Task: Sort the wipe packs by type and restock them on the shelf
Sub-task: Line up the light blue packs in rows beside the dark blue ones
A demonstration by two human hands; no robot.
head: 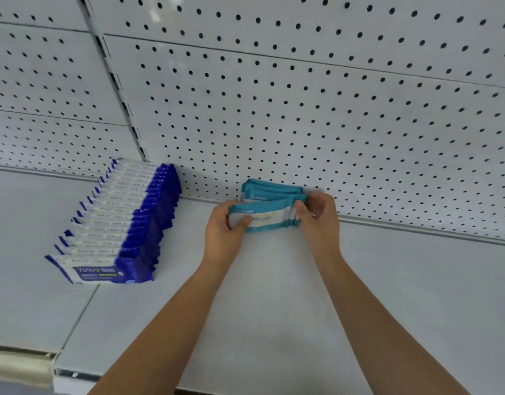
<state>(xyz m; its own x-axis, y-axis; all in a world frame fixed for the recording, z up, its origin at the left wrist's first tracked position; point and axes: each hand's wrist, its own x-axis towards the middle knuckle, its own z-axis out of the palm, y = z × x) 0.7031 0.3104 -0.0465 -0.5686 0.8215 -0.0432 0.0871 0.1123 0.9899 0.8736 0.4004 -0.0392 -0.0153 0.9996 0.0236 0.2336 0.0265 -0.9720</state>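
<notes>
The front pack (98, 273) of the blue-and-white row (123, 220) carries large print across its face that looks like "75%" followed by characters too blurred for me to read, and the smaller lines beneath are illegible. The teal pack (262, 216) I hold has faint print on its white band, equally unreadable.

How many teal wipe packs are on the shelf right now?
4 visible: front teal pack gripped between left hand and right hand; three rear teal packs behind it against the pegboard. More may be hidden.
</notes>
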